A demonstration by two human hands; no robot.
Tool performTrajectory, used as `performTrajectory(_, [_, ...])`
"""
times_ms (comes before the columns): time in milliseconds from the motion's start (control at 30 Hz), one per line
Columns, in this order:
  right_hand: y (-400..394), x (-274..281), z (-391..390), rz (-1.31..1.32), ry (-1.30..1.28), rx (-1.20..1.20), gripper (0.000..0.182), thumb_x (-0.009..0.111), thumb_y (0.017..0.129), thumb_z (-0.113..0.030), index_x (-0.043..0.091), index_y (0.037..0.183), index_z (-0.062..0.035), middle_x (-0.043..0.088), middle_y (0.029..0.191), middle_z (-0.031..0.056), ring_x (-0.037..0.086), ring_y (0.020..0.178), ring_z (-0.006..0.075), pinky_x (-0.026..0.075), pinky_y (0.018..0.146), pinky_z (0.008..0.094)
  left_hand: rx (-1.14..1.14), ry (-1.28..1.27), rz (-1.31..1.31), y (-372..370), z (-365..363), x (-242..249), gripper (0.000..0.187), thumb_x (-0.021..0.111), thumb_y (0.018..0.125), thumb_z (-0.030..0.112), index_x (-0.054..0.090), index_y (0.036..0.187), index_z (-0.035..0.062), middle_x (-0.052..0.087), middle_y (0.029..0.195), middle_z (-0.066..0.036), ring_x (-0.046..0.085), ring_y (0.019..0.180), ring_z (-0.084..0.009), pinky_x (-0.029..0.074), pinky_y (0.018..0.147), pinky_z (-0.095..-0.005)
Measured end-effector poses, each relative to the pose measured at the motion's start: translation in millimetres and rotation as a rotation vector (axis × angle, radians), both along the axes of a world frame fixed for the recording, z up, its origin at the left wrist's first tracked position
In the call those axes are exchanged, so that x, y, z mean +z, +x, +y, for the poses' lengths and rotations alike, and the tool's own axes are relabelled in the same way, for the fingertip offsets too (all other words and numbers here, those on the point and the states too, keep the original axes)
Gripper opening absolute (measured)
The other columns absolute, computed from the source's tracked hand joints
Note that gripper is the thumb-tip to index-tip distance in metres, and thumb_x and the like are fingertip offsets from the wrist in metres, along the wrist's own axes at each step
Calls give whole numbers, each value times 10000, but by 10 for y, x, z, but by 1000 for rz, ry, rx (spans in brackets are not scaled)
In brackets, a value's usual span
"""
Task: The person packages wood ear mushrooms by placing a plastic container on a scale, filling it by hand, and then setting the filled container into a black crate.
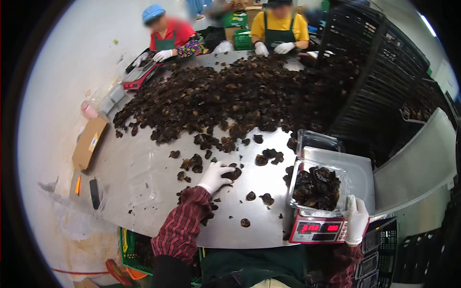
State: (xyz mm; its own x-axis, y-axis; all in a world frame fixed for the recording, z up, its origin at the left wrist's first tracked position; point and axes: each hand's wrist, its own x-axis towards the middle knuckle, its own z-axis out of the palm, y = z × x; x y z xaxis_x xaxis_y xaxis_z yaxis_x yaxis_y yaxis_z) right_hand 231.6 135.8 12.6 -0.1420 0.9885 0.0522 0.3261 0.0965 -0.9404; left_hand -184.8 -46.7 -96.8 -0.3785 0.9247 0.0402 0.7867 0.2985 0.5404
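My left hand (216, 176), in a white glove, reaches over the middle of the steel table (259, 225), its fingers closed on a dark wood ear mushroom (233, 174). Several loose mushrooms lie around it. My right hand (356, 220), also gloved, rests at the right end of a red digital scale (317, 228), near the corner of a clear plastic tray (291, 192). Its fingers look stretched forward with nothing visible in them. On the scale, the tray holds a heap of wood ear mushrooms (317, 187). Red digits glow on the scale's display.
A big mound of mushrooms (230, 96) covers the table's far half. Black crates (372, 72) lean at the right. Across the table stand two gloved co-workers, one by another red scale (139, 79). Cardboard (89, 144) and a black object (94, 194) lie left.
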Motion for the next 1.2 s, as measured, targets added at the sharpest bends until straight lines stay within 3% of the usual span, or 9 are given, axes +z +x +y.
performTrajectory(200, [131,-95,37,-147,103,9,252,587,952,-222,640,916,22,600,693,39,517,545,71,420,515,234,156,120,-219,-19,60,42,221,728,684,38,718,905,50,642,818,-85,635,782,-206,503,744,-300])
performTrajectory(367, [74,-99,-17,-107,126,28,248,645,913,-211,667,956,33,613,657,47,499,540,61,417,505,245,134,260,-843,297,496,573,197,643,772,-65,684,959,-21,671,865,-59,598,613,-115,497,597,-240])
performTrajectory(467, [63,-127,-20,-119,97,23,249,646,910,-217,667,959,26,622,654,73,523,530,86,429,511,259,-133,447,-804,884,852,1078,228,663,792,-44,664,1018,-11,630,994,-63,607,919,-134,487,829,-254])
performTrajectory(567, [51,-281,30,-113,150,27,252,651,898,-225,661,970,16,656,755,180,643,635,244,493,612,324,-373,427,-663,1515,1127,1449,353,674,796,3,632,1146,18,577,1128,-88,564,1058,-192,461,932,-303])
performTrajectory(600, [53,-281,32,-112,151,26,252,651,898,-225,661,970,16,656,755,180,643,635,244,493,612,324,-498,407,-427,1618,1214,1374,447,664,798,30,597,1237,78,551,1238,-114,530,1148,-245,428,986,-333])
performTrajectory(667, [65,-279,37,-200,201,58,244,651,895,-224,662,962,10,663,789,192,662,704,308,503,643,348,-609,393,-125,1818,1298,1326,495,648,813,51,560,1295,126,504,1334,-132,486,1222,-282,391,1030,-356])
performTrajectory(767, [86,-252,16,-217,239,35,234,652,892,-225,664,949,1,661,793,196,659,714,339,504,638,364,-619,387,-158,1829,1241,1431,534,639,814,46,535,1325,157,465,1384,-138,449,1268,-311,366,1057,-369])
performTrajectory(1000, [99,-214,10,-205,205,-37,224,647,898,-222,665,934,-2,649,758,192,645,638,295,495,603,349,-223,487,-380,1368,935,1312,291,572,856,-34,662,1124,34,620,1154,-92,587,1072,-177,468,912,-283])
performTrajectory(1200, [122,40,-84,-89,75,-63,228,607,928,-188,655,928,35,626,676,84,566,558,109,450,535,259,-33,378,-291,1071,631,967,268,603,841,3,672,1097,49,651,1028,-73,611,894,-149,472,798,-254])
